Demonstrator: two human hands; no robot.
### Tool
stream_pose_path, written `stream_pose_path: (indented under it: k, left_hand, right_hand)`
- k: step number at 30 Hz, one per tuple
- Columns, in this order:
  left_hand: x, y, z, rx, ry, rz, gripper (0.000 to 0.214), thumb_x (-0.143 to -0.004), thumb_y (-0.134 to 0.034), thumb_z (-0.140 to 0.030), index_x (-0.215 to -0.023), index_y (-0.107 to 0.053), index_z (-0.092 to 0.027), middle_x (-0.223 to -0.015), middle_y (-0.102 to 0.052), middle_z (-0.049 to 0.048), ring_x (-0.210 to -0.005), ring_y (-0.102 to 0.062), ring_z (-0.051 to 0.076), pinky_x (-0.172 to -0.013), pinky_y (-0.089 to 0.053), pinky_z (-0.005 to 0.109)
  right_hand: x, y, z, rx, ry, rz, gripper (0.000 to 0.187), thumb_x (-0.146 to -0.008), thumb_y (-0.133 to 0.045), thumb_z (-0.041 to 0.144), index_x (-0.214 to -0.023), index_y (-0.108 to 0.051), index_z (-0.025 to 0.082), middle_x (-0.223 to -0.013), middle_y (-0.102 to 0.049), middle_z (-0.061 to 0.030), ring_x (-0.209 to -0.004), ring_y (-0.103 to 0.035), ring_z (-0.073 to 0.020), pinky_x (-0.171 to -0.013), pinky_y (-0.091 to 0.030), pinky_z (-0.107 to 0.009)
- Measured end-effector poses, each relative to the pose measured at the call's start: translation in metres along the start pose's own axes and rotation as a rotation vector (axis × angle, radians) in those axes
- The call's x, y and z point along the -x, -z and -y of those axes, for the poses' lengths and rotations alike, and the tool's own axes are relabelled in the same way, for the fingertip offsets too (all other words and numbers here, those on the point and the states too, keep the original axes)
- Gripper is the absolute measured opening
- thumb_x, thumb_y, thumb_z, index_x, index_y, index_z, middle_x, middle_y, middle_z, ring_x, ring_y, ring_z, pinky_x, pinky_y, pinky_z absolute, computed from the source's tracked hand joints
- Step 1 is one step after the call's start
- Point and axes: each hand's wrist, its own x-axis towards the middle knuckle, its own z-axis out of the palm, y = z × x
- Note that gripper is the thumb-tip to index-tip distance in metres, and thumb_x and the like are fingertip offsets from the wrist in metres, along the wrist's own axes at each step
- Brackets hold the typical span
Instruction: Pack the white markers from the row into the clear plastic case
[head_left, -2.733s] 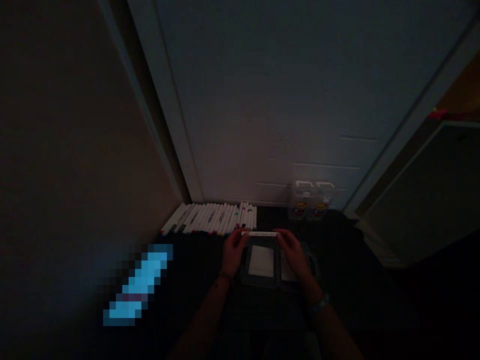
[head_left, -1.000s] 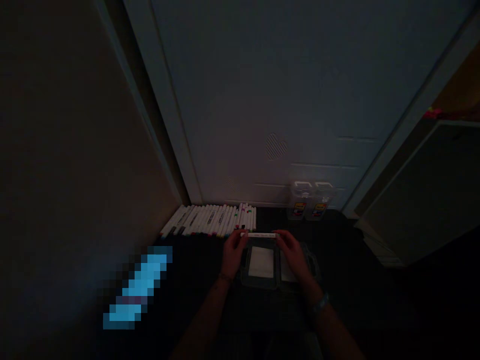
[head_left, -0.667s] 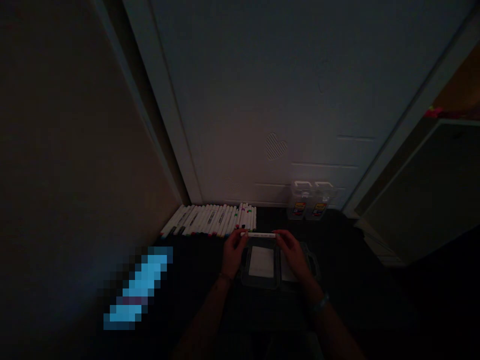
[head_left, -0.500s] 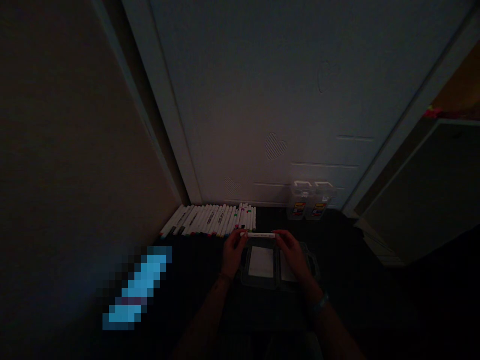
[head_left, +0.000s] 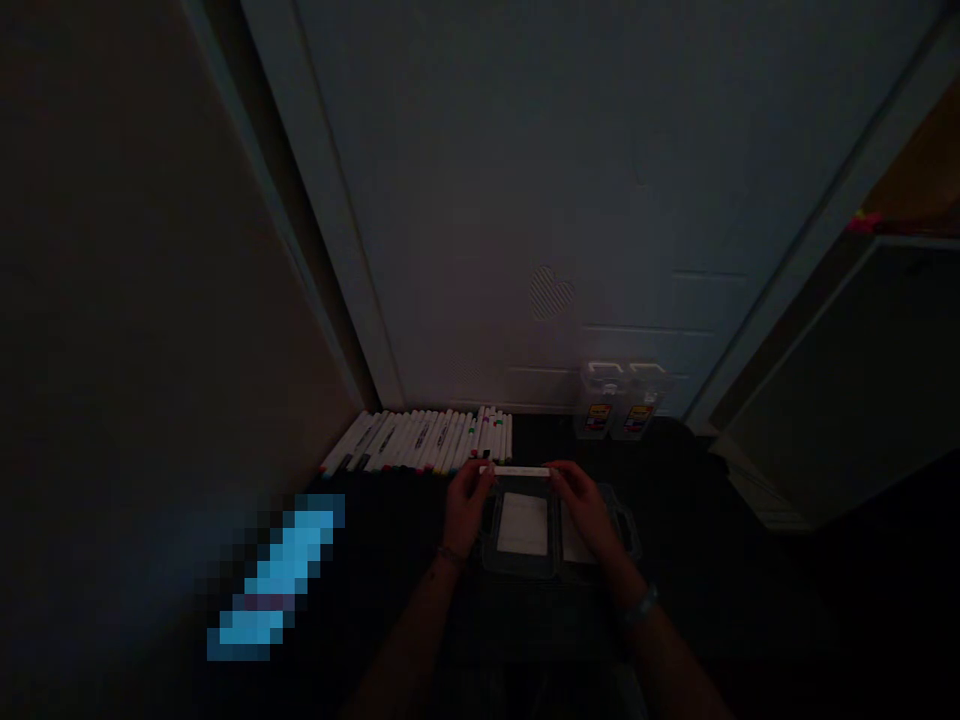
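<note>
The scene is very dark. My left hand point(head_left: 466, 510) and my right hand point(head_left: 583, 508) each pinch one end of a white marker point(head_left: 519, 470), held level between them. Under the marker lies a dark plastic case point(head_left: 556, 535) with a pale sheet inside. Beyond my hands, a row of several white markers point(head_left: 424, 438) with coloured caps lies on the dark floor along the foot of a white door point(head_left: 555, 200).
Two small clear containers point(head_left: 619, 400) with yellow labels stand against the door to the right of the marker row. A beige wall rises on the left. A blurred bright blue patch point(head_left: 274, 575) sits at lower left. A dark panel point(head_left: 847, 390) leans at right.
Almost nothing differs; both hands keep holding the marker in the same place, and the view shifts only slightly.
</note>
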Motion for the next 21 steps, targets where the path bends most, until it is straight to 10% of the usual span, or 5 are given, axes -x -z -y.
stream_pose_path:
  k: [21]
  left_hand:
    - [0.0003, -0.0008, -0.0039, -0.002, 0.032, -0.024, 0.028, -0.075, -0.06, -0.044, -0.082, -0.059, -0.016, -0.066, -0.055, -0.0013, -0.062, -0.052, 0.012, -0.058, -0.04, 0.02]
  right_hand:
    - [0.0005, -0.0006, 0.0002, 0.033, -0.005, -0.016, 0.035, -0.079, -0.054, 0.053, -0.093, -0.063, 0.022, -0.086, -0.065, -0.0035, -0.082, -0.059, -0.0194, -0.076, -0.046, -0.031]
